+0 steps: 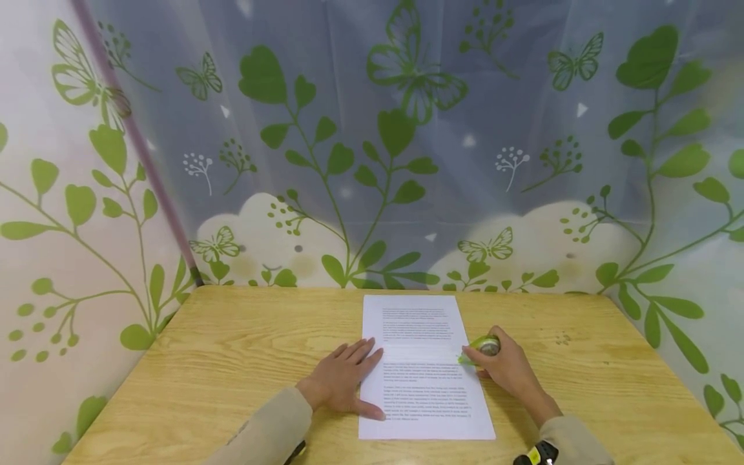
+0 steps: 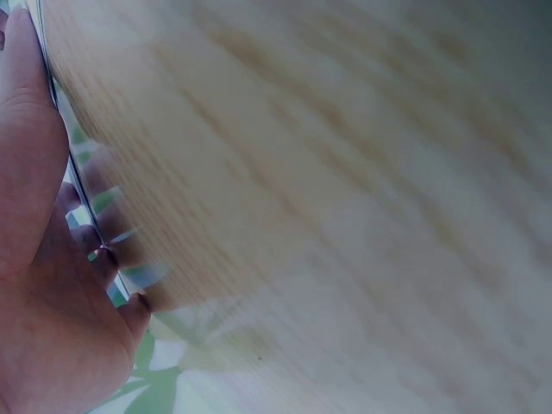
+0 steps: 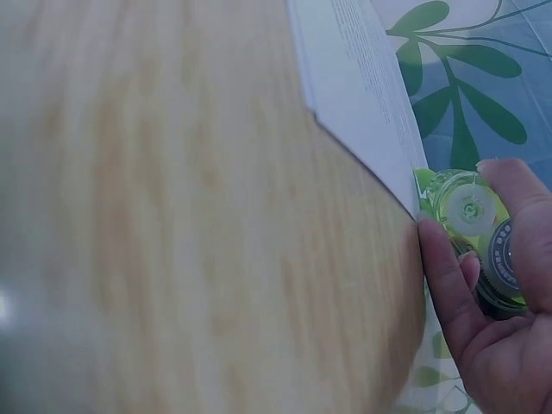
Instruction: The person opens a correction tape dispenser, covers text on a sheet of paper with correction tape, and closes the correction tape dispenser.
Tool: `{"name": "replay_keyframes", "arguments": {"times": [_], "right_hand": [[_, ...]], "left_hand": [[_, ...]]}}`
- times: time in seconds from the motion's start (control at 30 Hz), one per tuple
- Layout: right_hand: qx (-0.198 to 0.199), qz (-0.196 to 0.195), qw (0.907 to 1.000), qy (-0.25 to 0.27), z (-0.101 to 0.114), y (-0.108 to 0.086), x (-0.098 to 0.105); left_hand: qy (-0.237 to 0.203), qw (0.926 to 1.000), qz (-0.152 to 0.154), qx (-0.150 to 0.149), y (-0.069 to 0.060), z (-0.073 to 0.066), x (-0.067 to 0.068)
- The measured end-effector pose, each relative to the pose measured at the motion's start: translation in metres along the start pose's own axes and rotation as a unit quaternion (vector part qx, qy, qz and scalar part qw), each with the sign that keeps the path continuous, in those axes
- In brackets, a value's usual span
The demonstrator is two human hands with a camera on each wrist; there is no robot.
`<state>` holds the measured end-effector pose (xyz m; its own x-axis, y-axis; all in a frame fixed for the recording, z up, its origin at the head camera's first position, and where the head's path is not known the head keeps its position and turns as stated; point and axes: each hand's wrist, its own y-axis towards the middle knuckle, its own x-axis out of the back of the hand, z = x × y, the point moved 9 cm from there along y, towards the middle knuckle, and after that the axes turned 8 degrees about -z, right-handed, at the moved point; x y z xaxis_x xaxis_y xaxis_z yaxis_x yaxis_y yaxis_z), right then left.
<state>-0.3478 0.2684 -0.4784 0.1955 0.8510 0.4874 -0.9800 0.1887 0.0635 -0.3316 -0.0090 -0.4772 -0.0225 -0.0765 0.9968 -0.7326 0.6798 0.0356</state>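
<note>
Paper (image 1: 421,355) is being touched at left by the spread-fingered left hand (image 1: 347,380); at its right edge, correction tape (image 1: 480,349) is being gripped by the right hand (image 1: 513,366).

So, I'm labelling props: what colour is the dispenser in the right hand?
The dispenser is lime green, partly see-through; clearest in the right wrist view.

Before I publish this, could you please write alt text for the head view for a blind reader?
A right hand holds a green correction tape at the right edge of a printed page, while the left hand rests across its left edge. Beneath is a wooden table; behind, a leaf-patterned curtain.
</note>
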Motion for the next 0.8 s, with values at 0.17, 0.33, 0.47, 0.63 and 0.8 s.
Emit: {"name": "replay_keyframes", "arguments": {"times": [0.17, 0.33, 0.47, 0.63, 0.8], "right_hand": [[-0.003, 0.002, 0.9999, 0.015, -0.001, -0.002, 0.001], [-0.005, -0.006, 0.9995, 0.03, -0.005, 0.0, 0.003], [-0.059, -0.019, 0.9885, 0.138, -0.019, -0.001, 0.009], [-0.135, -0.05, 0.939, 0.312, -0.028, -0.009, 0.019], [-0.158, -0.056, 0.9026, 0.397, -0.011, -0.025, 0.011]], "left_hand": [[-0.001, 1.0, -0.003, -0.001, 0.0, 0.0, -0.001], [-0.001, 0.9999, -0.008, -0.008, 0.001, 0.0, -0.003], [-0.004, 0.9999, -0.008, -0.007, 0.001, 0.001, -0.004], [0.002, 1.0, -0.006, -0.004, 0.001, 0.001, -0.002], [0.0, 1.0, -0.005, -0.007, 0.001, 0.0, 0.0]]}}
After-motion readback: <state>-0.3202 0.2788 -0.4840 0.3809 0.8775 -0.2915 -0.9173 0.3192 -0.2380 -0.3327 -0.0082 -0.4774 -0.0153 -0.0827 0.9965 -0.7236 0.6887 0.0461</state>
